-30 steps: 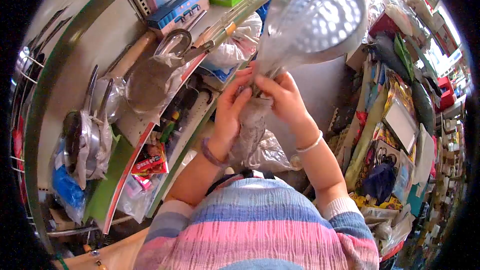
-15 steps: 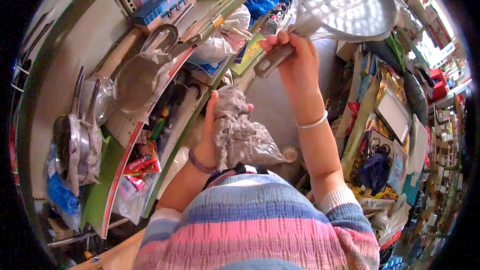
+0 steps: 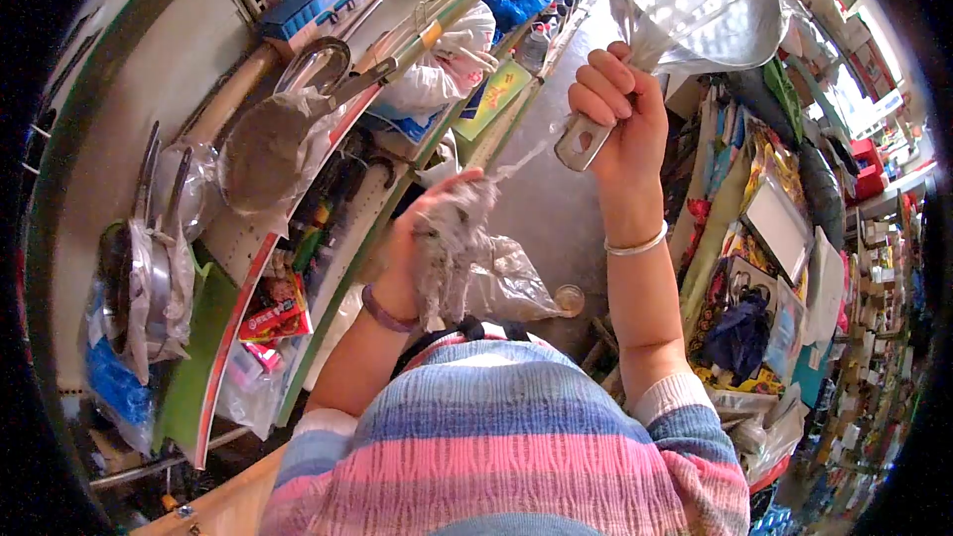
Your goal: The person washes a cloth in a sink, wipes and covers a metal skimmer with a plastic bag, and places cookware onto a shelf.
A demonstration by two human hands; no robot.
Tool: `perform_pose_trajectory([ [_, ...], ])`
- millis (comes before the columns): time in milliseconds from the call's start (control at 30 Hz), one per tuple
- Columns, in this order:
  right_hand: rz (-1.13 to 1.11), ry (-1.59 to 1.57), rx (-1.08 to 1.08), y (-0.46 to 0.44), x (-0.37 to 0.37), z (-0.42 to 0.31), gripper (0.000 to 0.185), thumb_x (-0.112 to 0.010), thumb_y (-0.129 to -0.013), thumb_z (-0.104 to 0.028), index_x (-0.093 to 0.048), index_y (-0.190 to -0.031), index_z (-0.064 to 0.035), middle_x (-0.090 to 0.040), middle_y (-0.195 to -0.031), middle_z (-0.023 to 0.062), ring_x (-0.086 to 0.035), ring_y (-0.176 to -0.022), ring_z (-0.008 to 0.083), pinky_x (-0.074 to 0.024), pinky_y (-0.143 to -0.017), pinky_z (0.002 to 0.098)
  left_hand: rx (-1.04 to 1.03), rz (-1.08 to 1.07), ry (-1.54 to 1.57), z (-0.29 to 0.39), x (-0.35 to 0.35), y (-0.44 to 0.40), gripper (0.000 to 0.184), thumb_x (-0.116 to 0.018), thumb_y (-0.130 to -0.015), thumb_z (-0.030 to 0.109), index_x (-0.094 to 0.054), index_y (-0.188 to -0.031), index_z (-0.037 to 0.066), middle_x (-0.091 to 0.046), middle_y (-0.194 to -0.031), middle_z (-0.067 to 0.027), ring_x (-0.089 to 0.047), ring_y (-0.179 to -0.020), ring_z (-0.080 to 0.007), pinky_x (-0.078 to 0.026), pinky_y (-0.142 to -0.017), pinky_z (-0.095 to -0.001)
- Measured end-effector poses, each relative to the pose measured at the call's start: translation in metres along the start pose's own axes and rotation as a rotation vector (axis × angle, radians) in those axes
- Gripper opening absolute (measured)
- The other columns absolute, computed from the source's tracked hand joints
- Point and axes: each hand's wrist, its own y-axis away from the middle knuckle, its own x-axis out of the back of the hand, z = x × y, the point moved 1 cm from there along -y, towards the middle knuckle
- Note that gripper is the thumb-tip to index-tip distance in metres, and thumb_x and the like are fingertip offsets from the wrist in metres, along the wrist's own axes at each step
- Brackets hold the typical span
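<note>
My right hand (image 3: 627, 109) is wrapped round the flat metal handle of a large skimmer (image 3: 700, 5), holding it up. The skimmer's wide, shiny round head points away from me at the top, and its handle end (image 3: 584, 143) has a hanging hole. Lower down, my left hand (image 3: 402, 248) grips a crumpled, dirty grey rag (image 3: 449, 253), blurred by motion. A thin pale strand (image 3: 521, 160) runs from near the rag's top toward the handle. Behind the rag is a crumpled clear plastic bag (image 3: 511, 283).
Shelves on the left carry a large dusty ladle-like pan (image 3: 268, 154), wrapped pans (image 3: 154, 288), a blue box (image 3: 328, 0) and white plastic bags (image 3: 447, 65). Packed goods, including a dark blue cloth bundle (image 3: 740, 342), stand at the right. Grey floor (image 3: 536, 203) lies between.
The skimmer and my right hand have shifted to the right, with the handle turned. My left hand has moved slightly left with the rag, which now hangs narrower and uncovers more of the plastic bag.
</note>
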Motion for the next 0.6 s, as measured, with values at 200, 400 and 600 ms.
perform_pose_trajectory([
  [200, 0.000, 0.188, 0.060, 0.005, -0.003, 0.022, 0.013, -0.039, -0.082, -0.002, -0.049, -0.092, -0.0010, -0.035, -0.066, -0.0008, -0.030, -0.050, 0.0061, -0.0287, -0.048, 0.0207, -0.154, 0.034, -0.048, 0.020, -0.032, -0.007, 0.043, -0.043, -0.089, 0.037, -0.048, -0.119, 0.007, -0.056, -0.107, -0.0057, -0.057, -0.089, -0.0150, -0.047, -0.078, -0.0282],
  [400, 0.031, 0.459, 0.244, 0.009, -0.016, 0.059, 0.017, -0.039, -0.081, -0.003, -0.050, -0.095, -0.0047, -0.039, -0.067, 0.0015, -0.032, -0.052, 0.0098, -0.0296, -0.051, 0.0250, -0.541, 0.142, -0.460, -0.011, -0.079, -0.018, 0.028, -0.057, -0.085, 0.011, -0.049, -0.111, 0.004, -0.056, -0.098, -0.0026, -0.052, -0.089, -0.0083, -0.044, -0.075, -0.0237],
  [600, 0.093, 0.760, 0.231, 0.025, -0.017, 0.067, 0.015, -0.038, -0.082, -0.003, -0.046, -0.094, -0.0037, -0.043, -0.070, 0.0051, -0.041, -0.057, 0.0167, -0.0364, -0.058, 0.0325, -0.693, 0.211, -0.946, 0.007, -0.068, -0.036, 0.014, -0.067, -0.076, 0.005, -0.056, -0.084, 0.002, -0.057, -0.074, 0.0013, -0.050, -0.069, -0.0050, -0.042, -0.065, -0.0207],
])
